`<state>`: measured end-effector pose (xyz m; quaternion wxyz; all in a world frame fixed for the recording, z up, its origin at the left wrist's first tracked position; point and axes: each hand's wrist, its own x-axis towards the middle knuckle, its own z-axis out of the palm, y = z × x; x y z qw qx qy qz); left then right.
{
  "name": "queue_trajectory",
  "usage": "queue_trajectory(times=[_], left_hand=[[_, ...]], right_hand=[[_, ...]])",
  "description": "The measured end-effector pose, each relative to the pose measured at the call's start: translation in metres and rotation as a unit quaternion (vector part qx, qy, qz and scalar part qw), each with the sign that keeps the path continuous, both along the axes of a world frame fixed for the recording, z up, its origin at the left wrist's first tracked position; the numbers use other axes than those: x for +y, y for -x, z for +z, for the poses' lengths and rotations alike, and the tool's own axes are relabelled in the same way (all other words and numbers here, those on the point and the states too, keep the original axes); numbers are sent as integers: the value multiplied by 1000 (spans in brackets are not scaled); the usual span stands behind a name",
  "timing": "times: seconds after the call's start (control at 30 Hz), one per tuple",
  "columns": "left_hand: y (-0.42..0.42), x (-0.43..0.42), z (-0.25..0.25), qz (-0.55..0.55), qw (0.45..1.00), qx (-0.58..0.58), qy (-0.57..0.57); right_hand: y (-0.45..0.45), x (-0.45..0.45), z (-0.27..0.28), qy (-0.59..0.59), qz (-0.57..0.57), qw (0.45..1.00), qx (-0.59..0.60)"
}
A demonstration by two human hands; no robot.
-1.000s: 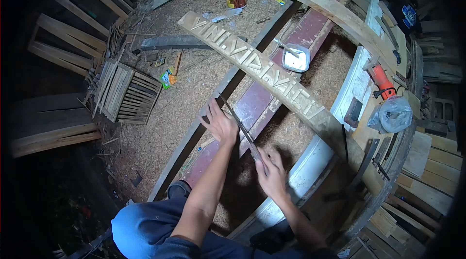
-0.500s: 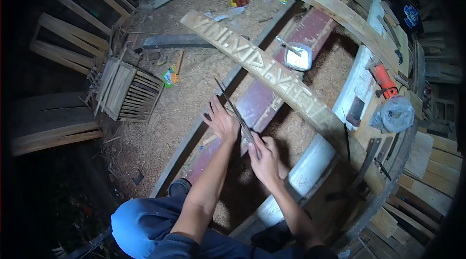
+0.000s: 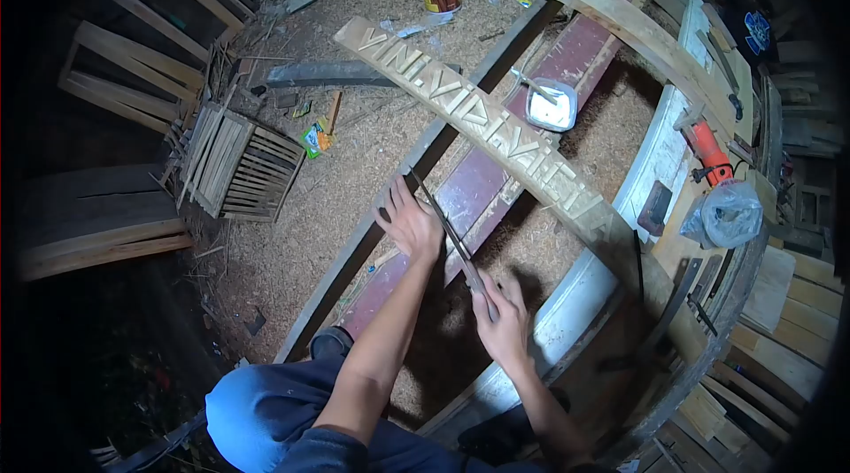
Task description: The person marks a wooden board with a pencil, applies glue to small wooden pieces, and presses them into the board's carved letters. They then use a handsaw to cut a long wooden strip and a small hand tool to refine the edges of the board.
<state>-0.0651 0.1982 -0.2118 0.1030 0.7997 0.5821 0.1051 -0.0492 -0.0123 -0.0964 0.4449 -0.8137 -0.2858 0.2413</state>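
One thin tool [image 3: 452,236] is gripped by the right hand [image 3: 503,322] over a purple plank [image 3: 474,185]; the left hand [image 3: 414,227] is spread beside it. Letters [image 3: 472,110] are already ranged along the board [image 3: 606,227]; work remaining cannot be told.

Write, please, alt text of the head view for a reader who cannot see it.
A person's right hand grips a long, thin, dark tool, with the left hand spread beside its far part. Beyond, a wooden board with raised letters lies across a reddish plank, near a tub of white material; an orange power tool lies at right.
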Motion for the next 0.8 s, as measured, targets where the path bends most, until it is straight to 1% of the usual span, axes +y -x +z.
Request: queue_trajectory(times=[0.03, 0.07, 0.1, 0.17, 0.2, 0.23, 0.3, 0.33, 0.4, 0.43, 0.5, 0.53, 0.57, 0.6, 0.63, 0.7, 0.77, 0.8], left_hand=[[-1, 1, 1, -4, 1000, 3, -10], [-2, 1, 2, -6, 1000, 3, -20], [1, -2, 5, -7, 1000, 3, -18], [-4, 6, 8, 14, 999, -11, 28], [-3, 6, 3, 7, 1000, -3, 3], [-3, 6, 0, 4, 1000, 0, 5], [-2, 3, 0, -15, 999, -10, -35], [0, 2, 2, -16, 999, -8, -34], [-12, 7, 12, 38, 999, 7, 23], [-9, 7, 7, 31, 999, 21, 13], [-9, 5, 6, 7, 1000, 20, -21], [-12, 5, 8, 11, 1000, 8, -14], [-10, 4, 10, 14, 1000, 1, -6], [-12, 7, 9, 7, 999, -8, -43], [-9, 7, 8, -3, 1000, -5, -20], [-8, 3, 5, -3, 1000, 2, -23], [-9, 5, 2, 1, 1000, -6, -22], [-6, 5, 1, 8, 1000, -6, -22]], right_hand=[[-4, 11, -2, -7, -3, 1000, -2], [-8, 28, -24, -42, -7, 999, -7], [-13, 39, -23, 2, -1, 999, -32], [-8, 23, -18, -21, -1, 1000, -10], [-1, 2, -16, -31, -10, 999, -2], [7, -18, -13, 2, -9, 1000, -13], [14, -22, -12, 23, -25, 999, 9], [14, -19, -8, 24, -26, 999, 10], [-4, -5, -4, 55, -17, 998, 26], [-5, -15, -7, 66, -17, 997, 27], [-11, -20, -14, -8, -1, 1000, 26], [-14, -21, -8, -23, -8, 1000, -16], [-17, -19, -3, -14, -7, 1000, 21], [-18, -14, -1, -3, -10, 1000, 25], [-20, -10, 0, 10, -14, 1000, 26], [-24, 5, -2, -13, -9, 1000, 9], [-23, 0, -19, -27, -4, 1000, -7], [-24, -4, -14, -17, -2, 1000, -4]])
